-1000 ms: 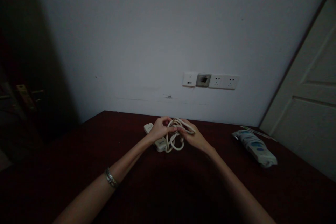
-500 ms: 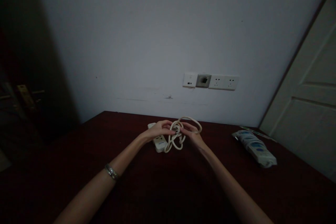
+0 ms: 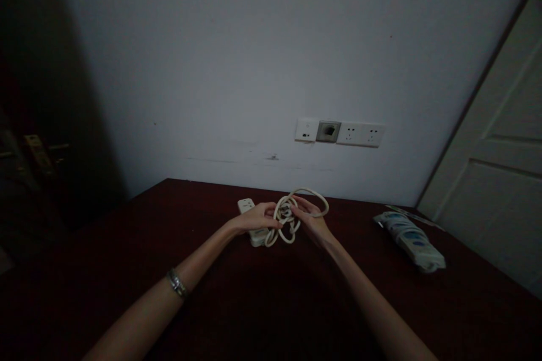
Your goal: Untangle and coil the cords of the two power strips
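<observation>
A white power strip (image 3: pixel 257 236) lies on the dark red table, partly covered by my left hand (image 3: pixel 257 217). Its pale cord (image 3: pixel 274 237) is looped and tangled just to the right of the strip. My left hand's thumb and fingers are closed on the left side of these loops. From the other side, my right hand (image 3: pixel 312 219) grips the plug (image 3: pixel 286 211) amid the coils, its thumb on top and the fingers behind. One wide loop of cord stands out over the right hand.
A plastic-wrapped white package (image 3: pixel 410 240) lies on the table (image 3: pixel 262 304) to the right, with a thin flat strip behind it. Wall sockets (image 3: pixel 359 133) sit above the table's back edge. A pale door (image 3: pixel 503 169) stands at the right.
My left hand has shifted slightly down along the loops, uncovering more of the strip's far end. The plug shows more clearly in my right hand, and the wide loop has moved slightly right.
</observation>
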Demonstrator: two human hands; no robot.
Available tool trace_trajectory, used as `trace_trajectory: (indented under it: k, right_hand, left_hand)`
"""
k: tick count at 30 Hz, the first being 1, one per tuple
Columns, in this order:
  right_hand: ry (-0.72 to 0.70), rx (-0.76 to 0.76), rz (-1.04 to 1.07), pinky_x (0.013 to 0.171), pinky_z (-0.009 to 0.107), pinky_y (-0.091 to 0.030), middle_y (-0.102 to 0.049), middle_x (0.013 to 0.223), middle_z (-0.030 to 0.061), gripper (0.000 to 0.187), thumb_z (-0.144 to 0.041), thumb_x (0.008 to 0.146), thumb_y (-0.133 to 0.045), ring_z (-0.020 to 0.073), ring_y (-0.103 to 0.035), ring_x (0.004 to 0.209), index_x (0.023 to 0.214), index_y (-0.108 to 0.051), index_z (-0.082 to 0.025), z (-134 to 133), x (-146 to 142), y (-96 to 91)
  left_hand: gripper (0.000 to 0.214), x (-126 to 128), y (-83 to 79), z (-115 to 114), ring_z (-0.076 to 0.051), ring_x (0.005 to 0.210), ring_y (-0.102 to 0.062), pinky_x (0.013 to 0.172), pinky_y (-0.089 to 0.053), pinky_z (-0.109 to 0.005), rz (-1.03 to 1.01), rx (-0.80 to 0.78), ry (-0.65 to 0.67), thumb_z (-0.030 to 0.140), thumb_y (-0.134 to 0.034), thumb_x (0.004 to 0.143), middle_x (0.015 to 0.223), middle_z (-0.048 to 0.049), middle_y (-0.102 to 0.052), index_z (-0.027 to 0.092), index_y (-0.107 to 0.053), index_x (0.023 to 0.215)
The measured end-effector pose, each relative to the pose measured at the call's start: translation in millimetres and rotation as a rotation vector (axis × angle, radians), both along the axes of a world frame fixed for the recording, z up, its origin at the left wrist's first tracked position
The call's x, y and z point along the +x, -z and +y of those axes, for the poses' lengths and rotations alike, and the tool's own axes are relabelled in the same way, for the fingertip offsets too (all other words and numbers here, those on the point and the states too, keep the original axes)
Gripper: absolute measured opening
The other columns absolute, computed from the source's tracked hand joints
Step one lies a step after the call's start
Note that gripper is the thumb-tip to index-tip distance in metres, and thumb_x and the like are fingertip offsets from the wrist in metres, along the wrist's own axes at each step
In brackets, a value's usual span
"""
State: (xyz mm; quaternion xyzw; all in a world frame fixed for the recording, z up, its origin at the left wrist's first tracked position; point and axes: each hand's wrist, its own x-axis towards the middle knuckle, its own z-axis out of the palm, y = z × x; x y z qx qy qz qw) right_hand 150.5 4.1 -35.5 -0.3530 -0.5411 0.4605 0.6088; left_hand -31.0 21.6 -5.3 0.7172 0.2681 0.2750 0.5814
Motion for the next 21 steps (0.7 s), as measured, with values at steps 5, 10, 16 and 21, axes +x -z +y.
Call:
trace_trajectory:
  k: [5, 10, 16, 21]
  right_hand:
    - [-0.048, -0.002, -0.056, 0.085, 0.040, -0.049, -0.069, 0.098, 0.0080, 0.044, -0.036, 0.061, -0.075, 0.0235, -0.064, 0.090, 0.099, -0.064, -0.017, -3, 2, -0.9]
    - [-0.009, 0.005, -0.105, 0.086, 0.041, -0.049, -0.068, 0.100, 0.0080, 0.044, -0.039, 0.063, -0.073, 0.0245, -0.063, 0.094, 0.099, -0.064, -0.017, 0, 4, -2.3]
    - [0.030, 0.079, -0.205, 0.085, 0.039, -0.049, -0.068, 0.096, 0.0067, 0.037, -0.036, 0.064, -0.070, 0.0221, -0.063, 0.091, 0.096, -0.063, -0.018, 0, 5, -4.7]
    - [0.033, 0.092, -0.227, 0.081, 0.037, -0.049, -0.068, 0.092, 0.0065, 0.033, -0.033, 0.064, -0.069, 0.0205, -0.064, 0.086, 0.093, -0.062, -0.017, -1, 6, -6.5]
  left_hand:
    - [0.029, 5, 3.7, -3, -0.014, 0.062, -0.059, 0.058, -0.044, -0.023, -0.026, 0.016, -0.182, 0.014, -0.058, 0.061, 0.072, -0.0047, -0.067, 0.009, -0.066, 0.089]
    - [0.018, 19, 13.8, -6, -0.011, 0.054, -0.056, 0.053, -0.042, -0.022, -0.140, -0.011, -0.382, 0.021, -0.061, 0.063, 0.064, -0.0019, -0.064, 0.010, -0.065, 0.077]
    - [0.029, 24, 14.3, -10, -0.012, 0.053, -0.058, 0.057, -0.047, -0.025, -0.377, -0.286, -0.362, 0.008, -0.060, 0.052, 0.065, -0.0019, -0.065, 0.011, -0.062, 0.080]
    - [0.026, 18, 13.4, -8, -0.012, 0.055, -0.059, 0.057, -0.046, -0.022, -0.361, -0.384, -0.153, 0.006, -0.056, 0.049, 0.063, -0.0051, -0.065, 0.009, -0.064, 0.074]
